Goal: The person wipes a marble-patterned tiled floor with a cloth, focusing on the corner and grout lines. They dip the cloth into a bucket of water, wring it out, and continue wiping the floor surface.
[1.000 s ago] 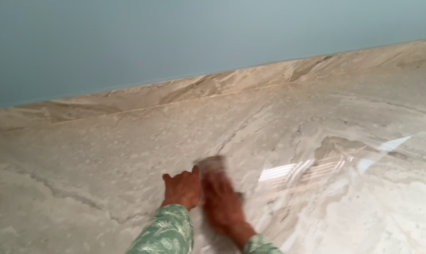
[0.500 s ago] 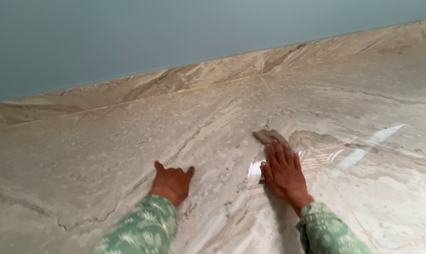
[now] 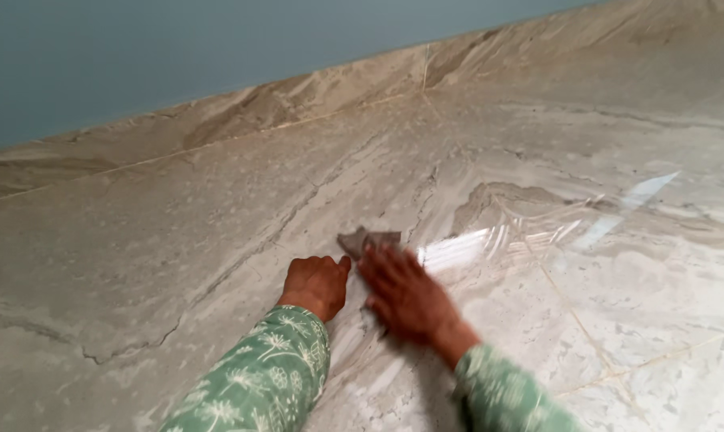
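Observation:
My right hand [image 3: 404,296] lies flat on a grey-brown cloth [image 3: 364,239] and presses it onto the glossy marble-patterned floor [image 3: 178,240]; the hand is motion-blurred. Only the cloth's far end shows beyond the fingers. My left hand [image 3: 316,284] rests on the floor just to the left, fingers curled under, its thumb close to the cloth. Both arms wear green sleeves with a white leaf print.
A marble skirting strip [image 3: 242,112] runs along the foot of a grey-blue wall [image 3: 178,48] at the top. A wet shiny patch [image 3: 490,240] reflects light to the right of my hands. Thin tile joints [image 3: 586,336] cross the floor at the right.
My right hand has swept the cloth back to the left, from the shiny patch to beside my left hand. The left hand's fingers have curled in. The view has tilted.

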